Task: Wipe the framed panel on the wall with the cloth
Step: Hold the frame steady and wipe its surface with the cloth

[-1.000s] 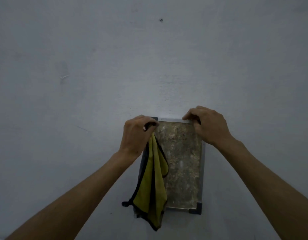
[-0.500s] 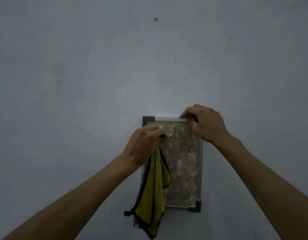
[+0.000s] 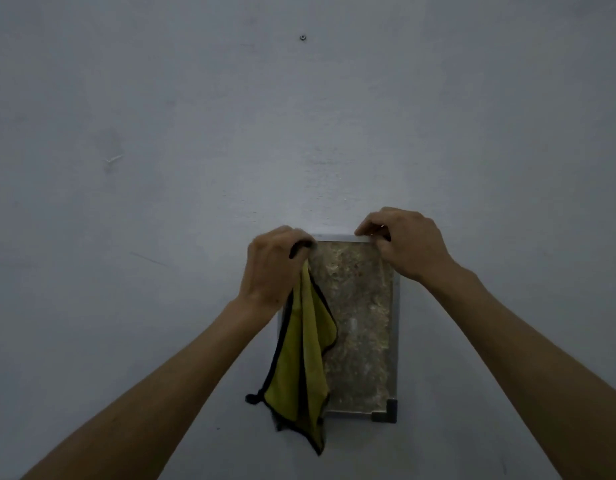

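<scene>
A big plain grey-blue wall (image 3: 161, 133) fills my view. Low on it sits the tall framed panel (image 3: 362, 323) with a speckled brown face and thin silver edges. A yellow cloth with black trim (image 3: 299, 368) hangs down over the panel's left side. My left hand (image 3: 272, 268) grips the cloth's top at the panel's top left corner. My right hand (image 3: 407, 244) curls over the top right corner and holds the frame. A tiny screw (image 3: 302, 38) sits high above.
</scene>
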{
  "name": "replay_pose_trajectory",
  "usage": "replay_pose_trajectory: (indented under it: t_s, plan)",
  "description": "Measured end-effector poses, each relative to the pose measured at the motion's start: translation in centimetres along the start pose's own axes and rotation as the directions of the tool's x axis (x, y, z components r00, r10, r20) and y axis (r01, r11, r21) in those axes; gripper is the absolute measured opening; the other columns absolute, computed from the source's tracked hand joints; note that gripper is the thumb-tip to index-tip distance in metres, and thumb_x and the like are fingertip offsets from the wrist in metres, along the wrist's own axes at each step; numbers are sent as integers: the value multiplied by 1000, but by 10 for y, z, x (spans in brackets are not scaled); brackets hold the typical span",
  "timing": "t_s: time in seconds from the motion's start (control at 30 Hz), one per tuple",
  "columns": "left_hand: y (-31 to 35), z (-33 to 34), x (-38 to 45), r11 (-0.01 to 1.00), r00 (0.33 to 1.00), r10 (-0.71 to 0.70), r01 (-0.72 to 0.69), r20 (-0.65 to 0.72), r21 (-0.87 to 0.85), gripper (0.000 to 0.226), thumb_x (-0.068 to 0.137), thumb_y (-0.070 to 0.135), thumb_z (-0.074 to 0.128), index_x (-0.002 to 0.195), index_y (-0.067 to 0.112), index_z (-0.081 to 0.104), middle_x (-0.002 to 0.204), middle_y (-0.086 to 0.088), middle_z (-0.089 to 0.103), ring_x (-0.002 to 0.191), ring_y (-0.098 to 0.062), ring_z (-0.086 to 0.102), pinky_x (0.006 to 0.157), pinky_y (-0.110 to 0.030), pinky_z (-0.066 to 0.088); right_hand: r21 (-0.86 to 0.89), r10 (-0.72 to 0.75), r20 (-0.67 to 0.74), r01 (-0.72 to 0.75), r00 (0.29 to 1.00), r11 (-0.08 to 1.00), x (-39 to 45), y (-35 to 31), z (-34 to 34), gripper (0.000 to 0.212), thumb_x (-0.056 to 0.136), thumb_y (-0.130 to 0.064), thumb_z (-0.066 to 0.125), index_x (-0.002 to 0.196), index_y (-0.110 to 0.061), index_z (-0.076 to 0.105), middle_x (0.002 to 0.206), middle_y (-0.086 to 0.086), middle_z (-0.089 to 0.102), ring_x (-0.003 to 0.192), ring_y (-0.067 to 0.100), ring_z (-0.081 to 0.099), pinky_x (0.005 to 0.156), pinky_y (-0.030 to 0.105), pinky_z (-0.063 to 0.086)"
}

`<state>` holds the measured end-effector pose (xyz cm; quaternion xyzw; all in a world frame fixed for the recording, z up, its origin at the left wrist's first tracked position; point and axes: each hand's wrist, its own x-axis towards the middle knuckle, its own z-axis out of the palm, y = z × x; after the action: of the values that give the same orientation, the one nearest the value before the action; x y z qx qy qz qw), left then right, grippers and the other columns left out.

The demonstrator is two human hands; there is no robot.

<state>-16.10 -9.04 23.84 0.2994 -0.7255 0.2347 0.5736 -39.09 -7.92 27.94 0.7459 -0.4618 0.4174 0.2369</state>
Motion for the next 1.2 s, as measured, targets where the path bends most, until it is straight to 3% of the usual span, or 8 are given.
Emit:
replay_pose_trajectory:
  t_s: [0.13,0.3,0.43,0.47,0.63,0.83,1.03,1.2]
  plan:
    - [5,-5,-6,978,940,204,-210,275,-7,15,89,5,72,102,10,79,99,-7,77,85,-18,72,80,-31,61,-3,1,2,-1,1000,1000,0,-1,-1,30,90,-7,59,103,-30,74,104,-10,70,95,12,65,79,37,57]
    - [-1,-4,12,999,999,32,-32,35,0,13,88,6,73,98,11,80,91,-4,77,79,-15,69,76,-34,59,-14,3,6,-3,1000,1000,1,0,-1,30,90,-8,59,102,-31,74,104,-10,70,95,12,65,77,33,56]
    - [8,-3,-6,976,922,212,-215,324,-30,14,90,7,72,102,10,79,100,-6,77,87,-17,72,80,-32,61,-16,1,13,0,1000,1000,2,0,-3,31,90,-8,59,102,-32,75,104,-11,71,95,11,65,75,29,53]
    - [8,-5,-3,971,913,228,-237,339,-16,14,91,7,71,101,9,79,99,-7,77,86,-18,72,79,-33,61,-11,-1,16,1,1000,1000,2,0,-3,30,90,-9,59,102,-32,75,104,-11,71,95,11,65,75,31,54]
    - [1,-1,18,999,997,44,-43,66,-18,13,88,5,74,98,11,80,91,-4,77,80,-14,69,77,-33,59,14,-13,65,12,998,1000,5,4,-8,22,91,-9,62,100,-24,76,103,-8,71,95,12,66,82,41,58]
    - [7,4,4,991,952,136,-134,273,-24,15,89,9,73,100,15,80,97,-2,77,85,-14,70,81,-33,59,-54,14,95,-9,995,999,9,5,-10,12,91,-15,65,95,-24,72,99,-7,68,89,12,63,79,41,58]
    - [9,9,16,999,998,23,-21,60,-34,11,87,8,74,96,13,80,90,-2,76,78,-13,69,75,-26,56,-106,30,86,-21,996,994,8,3,-8,7,92,-20,65,95,-23,70,98,-4,67,90,17,63,80,41,57]
    - [12,9,2,985,940,170,-174,294,-14,14,89,10,74,101,12,80,99,-4,77,86,-16,71,81,-29,59,-133,44,100,-30,994,991,9,1,-12,4,91,-23,66,93,-26,70,98,-5,67,90,18,64,81,42,56]
